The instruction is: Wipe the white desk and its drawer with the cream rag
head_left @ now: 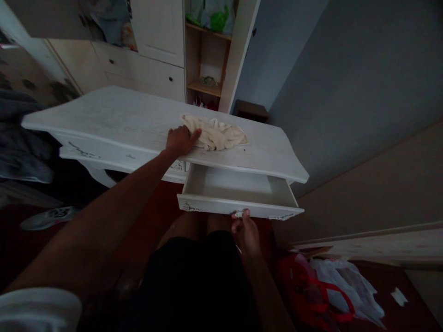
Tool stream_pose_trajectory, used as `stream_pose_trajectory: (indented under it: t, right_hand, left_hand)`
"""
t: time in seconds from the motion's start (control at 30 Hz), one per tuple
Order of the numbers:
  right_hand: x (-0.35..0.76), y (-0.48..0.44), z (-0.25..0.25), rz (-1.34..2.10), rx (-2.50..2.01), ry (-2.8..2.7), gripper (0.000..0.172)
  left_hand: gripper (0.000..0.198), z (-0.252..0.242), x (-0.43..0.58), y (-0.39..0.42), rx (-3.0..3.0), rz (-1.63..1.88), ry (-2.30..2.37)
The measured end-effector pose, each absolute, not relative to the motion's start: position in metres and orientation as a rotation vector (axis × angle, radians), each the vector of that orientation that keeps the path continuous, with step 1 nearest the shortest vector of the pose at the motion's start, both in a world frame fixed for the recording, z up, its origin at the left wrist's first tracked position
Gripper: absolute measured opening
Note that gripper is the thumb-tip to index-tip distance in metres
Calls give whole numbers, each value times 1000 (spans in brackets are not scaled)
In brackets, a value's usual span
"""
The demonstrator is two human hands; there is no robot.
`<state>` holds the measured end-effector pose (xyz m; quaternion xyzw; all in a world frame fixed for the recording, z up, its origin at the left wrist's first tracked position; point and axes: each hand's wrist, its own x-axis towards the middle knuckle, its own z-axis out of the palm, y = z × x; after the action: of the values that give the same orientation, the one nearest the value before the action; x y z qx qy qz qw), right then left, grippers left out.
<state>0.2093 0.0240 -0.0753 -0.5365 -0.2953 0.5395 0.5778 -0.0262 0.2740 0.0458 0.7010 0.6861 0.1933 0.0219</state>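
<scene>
A white table with carved trim stands in front of me. Its right drawer is pulled out, and nothing shows inside the part I can see. My right hand pinches the small pale drawer knob on the drawer's front. On the tabletop lies a crumpled cream cloth. My left hand rests on the top at the cloth's left end, its thumb stretched out to the right against the fabric. The other fingertips are partly hidden.
Behind the table stands a white cabinet with open doors and wooden shelves holding bags. A grey wall closes the right side. On the floor lie a red bag, a white plastic bag and a shoe. Dark fabric hangs at left.
</scene>
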Motion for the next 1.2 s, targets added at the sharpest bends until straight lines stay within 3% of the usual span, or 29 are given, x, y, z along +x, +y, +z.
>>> stream_pose_trajectory:
  t: [0.57,0.87,1.1,1.2]
  right_hand:
    - [202,145,-73,1274,-1212,-584,59]
    - [212,163,-70,1349,-1245,-649,62]
    - [255,152,-4,1618,-1678,-1077,46]
    - [281,155,38,1596,-1567,-1349,33]
  left_hand:
    - [70,46,-28,273,2185,660,2122]
    - [71,44,-29,276,2192,680,2100]
    - [69,45,-29,275,2187,676,2114]
    - [68,45,-29,275,2174,681,2109]
